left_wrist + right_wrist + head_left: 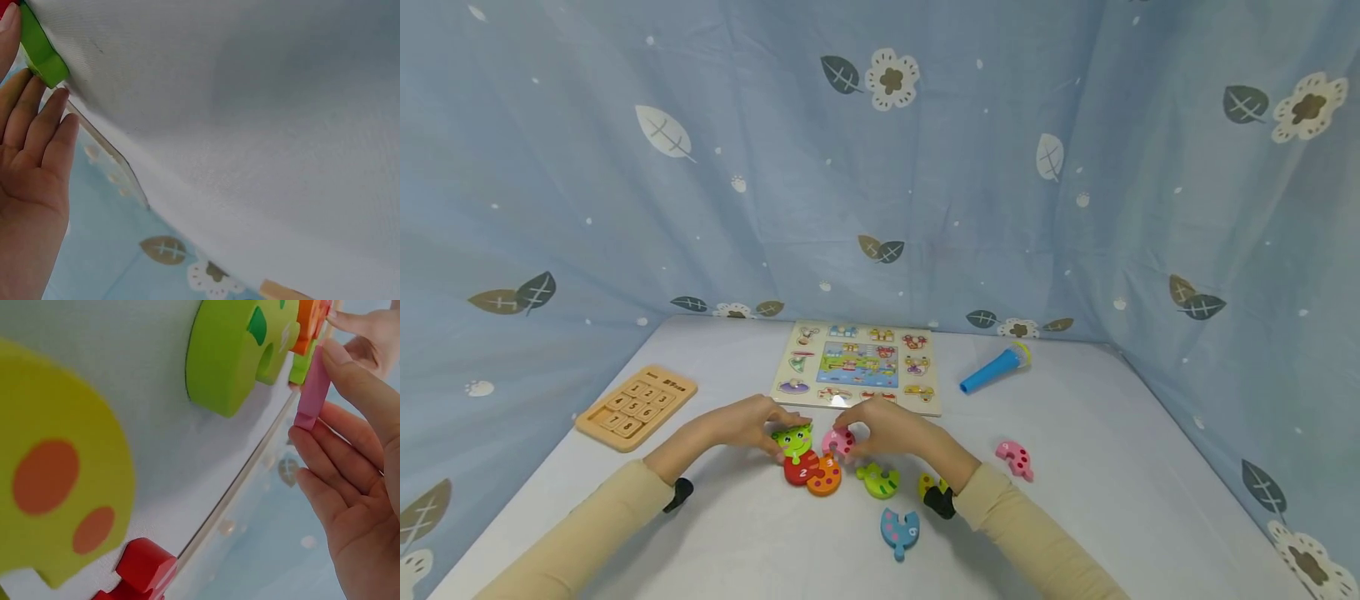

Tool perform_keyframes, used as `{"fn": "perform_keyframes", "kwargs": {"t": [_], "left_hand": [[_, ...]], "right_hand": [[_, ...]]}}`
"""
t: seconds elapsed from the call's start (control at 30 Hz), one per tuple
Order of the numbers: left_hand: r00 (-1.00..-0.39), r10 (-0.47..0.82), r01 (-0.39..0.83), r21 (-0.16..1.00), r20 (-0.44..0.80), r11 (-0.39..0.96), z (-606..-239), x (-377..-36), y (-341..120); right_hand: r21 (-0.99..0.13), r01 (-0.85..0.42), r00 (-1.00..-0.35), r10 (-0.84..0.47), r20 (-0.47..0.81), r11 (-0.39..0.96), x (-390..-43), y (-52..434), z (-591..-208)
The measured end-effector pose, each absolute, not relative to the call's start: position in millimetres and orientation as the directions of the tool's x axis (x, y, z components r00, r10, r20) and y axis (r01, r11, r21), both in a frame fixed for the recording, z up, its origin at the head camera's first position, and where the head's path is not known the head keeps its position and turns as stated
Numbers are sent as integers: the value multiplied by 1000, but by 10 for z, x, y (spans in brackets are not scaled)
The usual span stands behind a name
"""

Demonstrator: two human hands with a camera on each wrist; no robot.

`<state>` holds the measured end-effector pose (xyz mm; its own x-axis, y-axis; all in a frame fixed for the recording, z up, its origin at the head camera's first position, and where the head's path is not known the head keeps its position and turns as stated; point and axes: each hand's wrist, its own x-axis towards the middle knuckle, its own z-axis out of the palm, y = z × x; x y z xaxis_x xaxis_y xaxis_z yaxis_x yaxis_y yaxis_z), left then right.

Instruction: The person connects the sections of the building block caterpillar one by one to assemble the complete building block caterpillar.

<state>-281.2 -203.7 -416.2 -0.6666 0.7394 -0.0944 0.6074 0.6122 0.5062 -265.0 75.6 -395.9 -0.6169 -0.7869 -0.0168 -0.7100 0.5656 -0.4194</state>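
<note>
Work in hand: we are joining numbered caterpillar puzzle segments into a chain near the middle of the table [1075, 517].
Left hand: our left hand [741, 425] holds the green head piece [793, 439] steady; in the left wrist view the fingers [37, 125] lie nearly straight against its edge, so we judge this a press, not a wrap.
Right hand: our right hand [891, 429] pinches the pink segment [838, 442] between thumb and fingertips, on edge and just beside the chain.
Chain so far: head piece, red segment [799, 471] and orange segment [825, 477] lie touching one another.
Progress: we judge three pieces joined and the fourth being fitted, so less than half is done.
Left to place: a lime segment [879, 481], a blue segment [899, 532], a yellow segment [929, 483] partly hidden by the right wrist, and a second pink segment [1016, 459] nearer the right edge.
Far side of table: a peg puzzle board [857, 365] at the far edge, a blue cone-shaped toy [996, 370] to its right.
Left edge: a wooden number-tile board [636, 406].
</note>
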Motion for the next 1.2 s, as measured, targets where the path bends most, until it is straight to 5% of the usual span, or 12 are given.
{"fn": "perform_keyframes", "kwargs": {"t": [1.2], "left_hand": [[-686, 718, 562, 541, -117, 626, -4140, -2791, -2020]], "right_hand": [[-417, -678, -625, -773, -105, 605, -2637, 629, -4020]]}}
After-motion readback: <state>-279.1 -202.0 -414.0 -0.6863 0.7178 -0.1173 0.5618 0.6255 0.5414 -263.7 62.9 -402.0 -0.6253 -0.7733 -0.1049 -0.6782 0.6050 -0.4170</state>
